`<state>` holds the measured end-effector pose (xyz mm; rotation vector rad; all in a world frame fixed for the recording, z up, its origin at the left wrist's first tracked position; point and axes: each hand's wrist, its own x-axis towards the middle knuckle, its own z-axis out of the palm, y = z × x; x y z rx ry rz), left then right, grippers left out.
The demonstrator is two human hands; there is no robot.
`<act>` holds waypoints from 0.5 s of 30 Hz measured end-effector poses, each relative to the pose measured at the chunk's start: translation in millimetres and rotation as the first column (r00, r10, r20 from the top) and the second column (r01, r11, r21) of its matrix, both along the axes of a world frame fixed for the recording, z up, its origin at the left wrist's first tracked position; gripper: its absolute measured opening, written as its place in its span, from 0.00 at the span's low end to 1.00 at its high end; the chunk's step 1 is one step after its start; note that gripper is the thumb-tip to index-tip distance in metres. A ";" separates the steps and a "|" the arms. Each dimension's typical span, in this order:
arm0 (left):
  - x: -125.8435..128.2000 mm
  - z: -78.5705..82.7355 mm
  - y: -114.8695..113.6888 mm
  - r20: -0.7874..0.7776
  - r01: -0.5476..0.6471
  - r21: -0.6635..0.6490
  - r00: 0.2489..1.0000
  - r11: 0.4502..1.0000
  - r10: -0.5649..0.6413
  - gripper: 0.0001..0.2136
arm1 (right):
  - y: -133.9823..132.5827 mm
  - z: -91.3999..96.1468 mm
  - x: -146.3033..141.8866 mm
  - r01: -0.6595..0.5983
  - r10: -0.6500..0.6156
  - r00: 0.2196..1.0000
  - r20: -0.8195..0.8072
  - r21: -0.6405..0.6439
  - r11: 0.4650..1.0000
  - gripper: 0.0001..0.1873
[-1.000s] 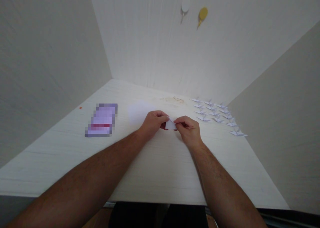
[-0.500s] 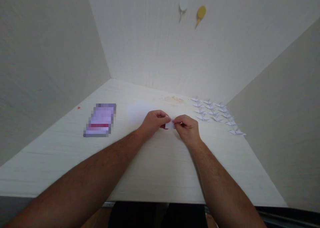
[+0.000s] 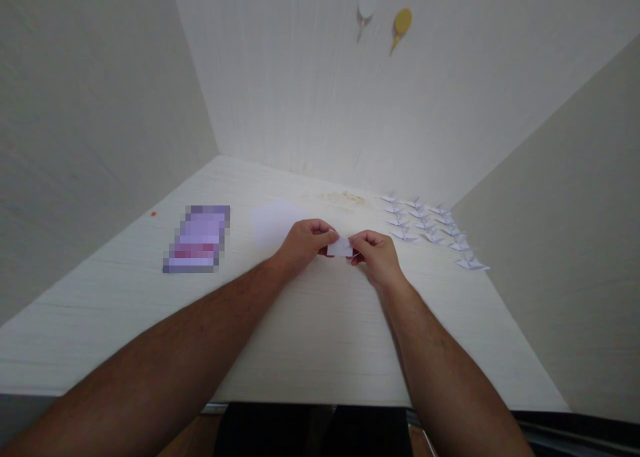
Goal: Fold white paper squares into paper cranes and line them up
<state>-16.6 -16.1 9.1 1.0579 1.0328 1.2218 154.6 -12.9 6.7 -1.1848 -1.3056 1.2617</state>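
Observation:
A small folded piece of white paper (image 3: pixel 340 247) is held up between my two hands, just over the middle of the table. My left hand (image 3: pixel 306 242) pinches its left end, thumb on the near face and fingers behind. At the right end, the thumb and fingertips of my right hand (image 3: pixel 375 251) grip the paper. Several folded white paper cranes (image 3: pixel 401 233) stand in rows on the table to the right of my right hand. Behind my left hand lies a patch of white paper (image 3: pixel 273 220), partly covered by that hand.
A blurred-out flat purple rectangle (image 3: pixel 200 233) lies on the left of the white table (image 3: pixel 310 350). Near the left wall is a small orange-red speck (image 3: pixel 153 214). A white round hook (image 3: pixel 367 5) and a yellow one (image 3: pixel 403 21) are on the back wall, above brownish marks (image 3: pixel 353 197).
My right hand's fingers have shifted to the paper's right end, with its fingertips now lower behind it. More of the paper's flat face shows between my hands.

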 end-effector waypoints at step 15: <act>-0.8 3.2 -0.1 -0.159 -0.007 0.023 0.987 1.000 0.011 0.07 | -4.2 3.5 -2.4 -0.039 0.037 0.994 0.099 0.017 0.999 0.11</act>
